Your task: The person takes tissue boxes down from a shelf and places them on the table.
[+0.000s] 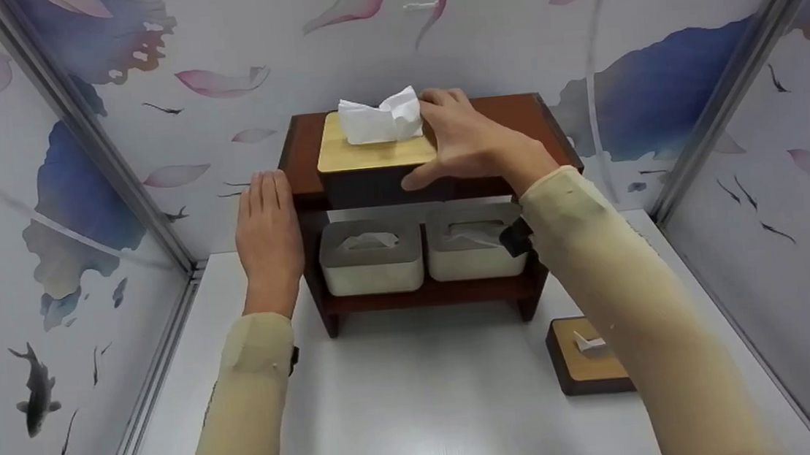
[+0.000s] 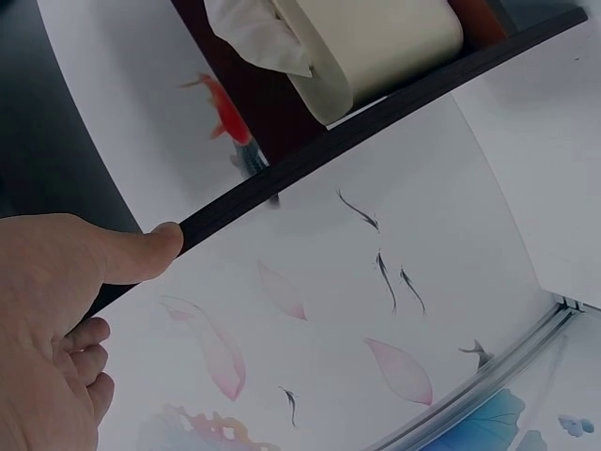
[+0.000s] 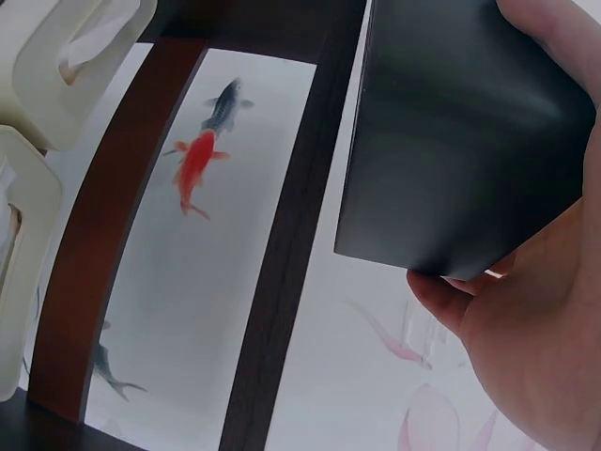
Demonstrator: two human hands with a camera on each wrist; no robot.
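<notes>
My right hand (image 1: 466, 130) grips a black tissue box (image 1: 372, 185) with a light wooden lid and a white tissue standing up from it. Thumb in front, fingers behind, it holds the box's right end over the top of a dark brown two-tier shelf (image 1: 497, 111). In the right wrist view, a pale sliver shows between the box's black side (image 3: 460, 141) and the shelf's dark edge (image 3: 282, 254). My left hand (image 1: 267, 232) holds the shelf's left side panel; in the left wrist view the thumb (image 2: 141, 254) lies on its dark edge, with the fingers on the outer side.
Two cream tissue boxes, left (image 1: 372, 274) and right (image 1: 478, 263), sit side by side on the lower tier. Another wooden-topped black tissue box (image 1: 586, 369) lies on the white table (image 1: 420, 402) at right, partly behind my right forearm. Printed wall panels (image 1: 114, 172) enclose the table.
</notes>
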